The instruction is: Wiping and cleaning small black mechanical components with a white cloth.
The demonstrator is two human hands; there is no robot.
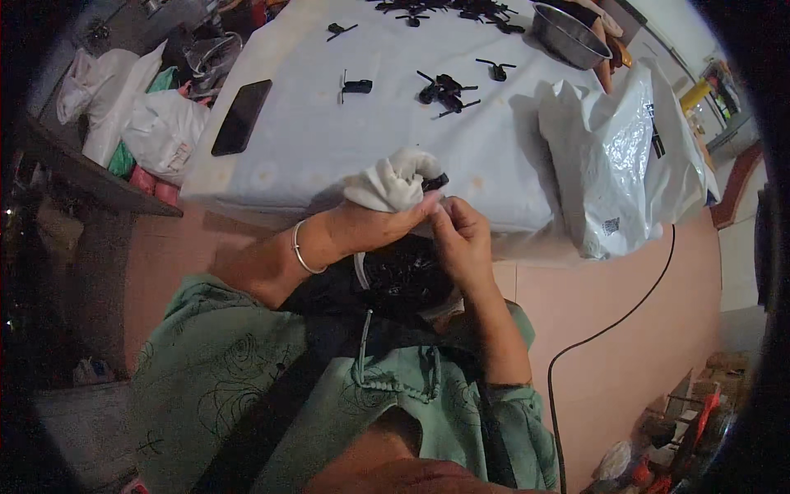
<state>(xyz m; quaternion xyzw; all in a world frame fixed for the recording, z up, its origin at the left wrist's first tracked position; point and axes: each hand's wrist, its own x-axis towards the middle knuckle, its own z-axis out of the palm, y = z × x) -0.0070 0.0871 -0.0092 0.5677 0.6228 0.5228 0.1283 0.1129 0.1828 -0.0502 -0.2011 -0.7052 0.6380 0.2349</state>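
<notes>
My left hand, with a silvery bracelet at the wrist, is closed at the near edge of the table. A bunched white cloth or glove covers its fingers; I cannot tell which it is. A small black plastic part sticks out of the white fabric, gripped there. My right hand meets the left thumb in a pinch just below this part. What the right fingertips hold, if anything, is too small to make out. Similar black parts with thin arms lie farther back on the table.
A pale cloth covers the table. On it are a dark phone at left, a metal bowl at back right and a white plastic bag at right. A black cable runs over the floor.
</notes>
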